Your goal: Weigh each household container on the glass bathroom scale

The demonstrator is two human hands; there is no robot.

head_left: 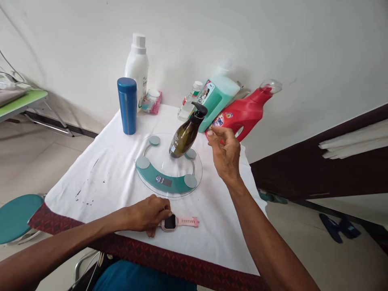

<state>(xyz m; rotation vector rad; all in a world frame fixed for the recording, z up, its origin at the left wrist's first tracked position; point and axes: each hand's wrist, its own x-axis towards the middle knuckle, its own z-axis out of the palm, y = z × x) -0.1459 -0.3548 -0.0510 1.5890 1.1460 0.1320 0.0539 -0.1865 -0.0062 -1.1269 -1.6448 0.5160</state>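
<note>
A pink-strapped smartwatch (pixel 169 222) lies face up on the white cloth near the table's front edge. My left hand (pixel 150 214) is closed on its left side, thumb and fingers at the case and strap. My right hand (pixel 226 153) hangs in front of the red detergent bottle (pixel 247 115), fingers curled and thumb close to the index finger; I see nothing in it. To its left, a dark green pump bottle (pixel 187 135) stands on the round glass scale (pixel 150 176), which has a teal band and a small display.
Along the back are a blue tumbler (pixel 127 107), a white jug (pixel 138 62), a pink packet (pixel 152 102), a small clear bottle (pixel 189 103) and a green cleaner bottle (pixel 220 99). A wall (pixel 194 36) stands behind. A teal stool (pixel 20 218) is at left, slippers (pixel 339 228) at right.
</note>
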